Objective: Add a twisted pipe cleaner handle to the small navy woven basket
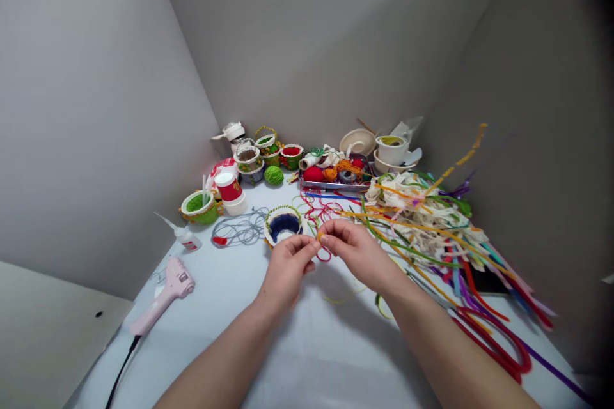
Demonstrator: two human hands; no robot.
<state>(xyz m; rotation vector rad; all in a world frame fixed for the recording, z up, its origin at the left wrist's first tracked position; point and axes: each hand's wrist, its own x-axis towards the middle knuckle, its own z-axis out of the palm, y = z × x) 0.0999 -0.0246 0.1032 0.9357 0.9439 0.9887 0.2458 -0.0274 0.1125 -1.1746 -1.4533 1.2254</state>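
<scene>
Right hand bends its thumb and forefinger into a pinch on a small orange piece, which sits at their tips, in the gap where the two hands meet. Left hand comes in from the other side with thumb and forefinger pressed together beside the piece; whether they grip its edge or only steady it, I cannot tell. Judging from this pose, the step in hand is fine fingertip work on the piece, perhaps rolling or folding it, and the next move calls for light, even pressure from both hands so that the soft-looking bit does not slip. What shows of the piece is a plain, rounded orange spot; the fingertips cover the rest, so its full shape and material stay uncertain. Just beyond the left hand stands a little basket, dark blue inside, with a white rim and a green edging. Loose red yarn trails over the table ahead of the right hand, while a heap of cords and strips spreads to its right. Well off to the left hand's left lies a pale pink glue gun.
</scene>
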